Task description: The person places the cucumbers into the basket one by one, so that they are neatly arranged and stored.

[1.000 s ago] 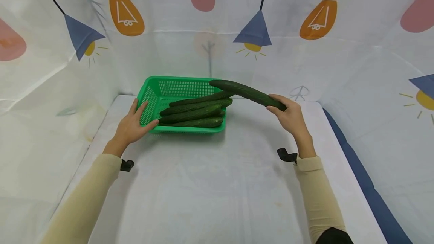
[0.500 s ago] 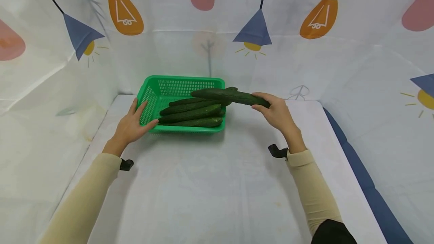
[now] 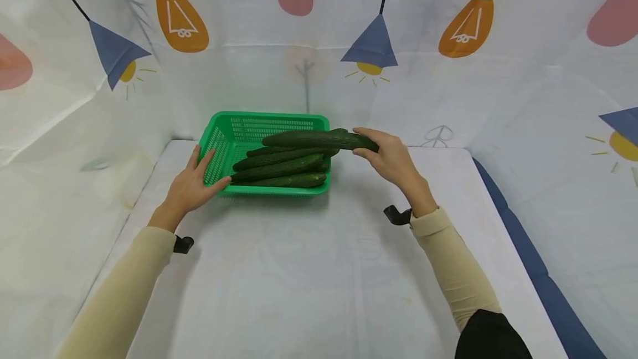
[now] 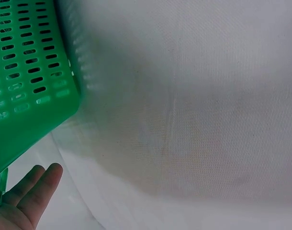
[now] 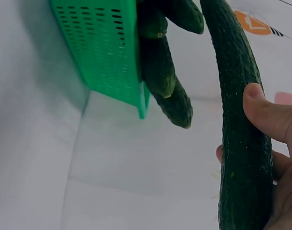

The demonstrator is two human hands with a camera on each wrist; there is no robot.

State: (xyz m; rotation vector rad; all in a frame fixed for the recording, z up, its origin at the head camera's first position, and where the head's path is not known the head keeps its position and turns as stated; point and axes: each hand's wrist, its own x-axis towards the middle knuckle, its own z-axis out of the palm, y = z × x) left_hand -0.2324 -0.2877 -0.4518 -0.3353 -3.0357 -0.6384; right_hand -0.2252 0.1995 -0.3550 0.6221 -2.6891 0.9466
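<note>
My right hand (image 3: 391,157) grips a long dark green cucumber (image 3: 304,138) by its right end, thumb on one side and fingers on the other. The cucumber's far end reaches over a green plastic basket (image 3: 269,189), above several other cucumbers (image 3: 281,169) lying there side by side. In the right wrist view the held cucumber (image 5: 239,124) is apart from those in the basket (image 5: 103,57). At the basket's left end my left hand (image 3: 186,187) rests on the rim with fingers spread. The left wrist view has two of its fingertips (image 4: 48,179) below the basket wall (image 4: 31,72).
A white-covered table (image 3: 319,270) lies under the basket. Behind it hangs a white cloth (image 3: 249,76) printed with lamps and bulbs. Blue fabric (image 3: 518,242) runs along the table's right side.
My right hand has moved left with the cucumber, bringing it lower and further over the basket. The left hand has stayed at the basket's left end.
</note>
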